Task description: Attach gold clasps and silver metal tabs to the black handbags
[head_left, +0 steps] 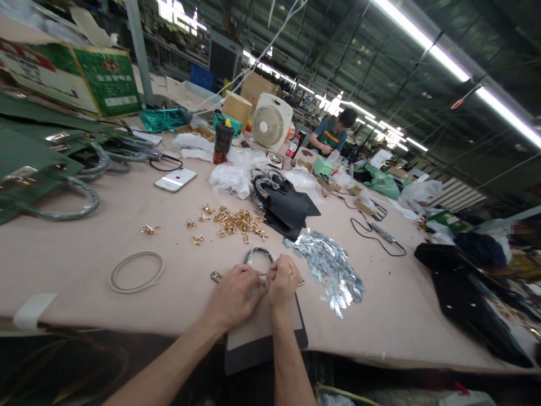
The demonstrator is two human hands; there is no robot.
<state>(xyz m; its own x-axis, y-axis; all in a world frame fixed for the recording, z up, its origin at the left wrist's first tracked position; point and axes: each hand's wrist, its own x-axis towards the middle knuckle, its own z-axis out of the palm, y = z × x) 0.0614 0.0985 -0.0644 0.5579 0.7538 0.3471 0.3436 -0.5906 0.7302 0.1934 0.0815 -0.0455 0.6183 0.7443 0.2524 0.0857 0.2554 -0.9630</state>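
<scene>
My left hand (236, 290) and my right hand (282, 280) are pinched together at the top edge of a flat dark bag panel (262, 338) near the table's front edge. Both sets of fingers are curled and closed where the bag's plastic-wrapped black handle (257, 254) meets the panel. What they pinch is too small to make out. A small metal fitting (216, 276) pokes out left of my left hand. A heap of gold clasps (236, 221) lies beyond, and a pile of silver metal plates (332, 265) sits to the right.
A pale rubber ring (136, 272) lies to the left. Green bags (42, 169) stack at far left, black bags (287, 206) in the middle, a white phone (174, 179), a dark cup (222, 142) and a fan (270, 124) behind. Another person (333, 132) works at the far end.
</scene>
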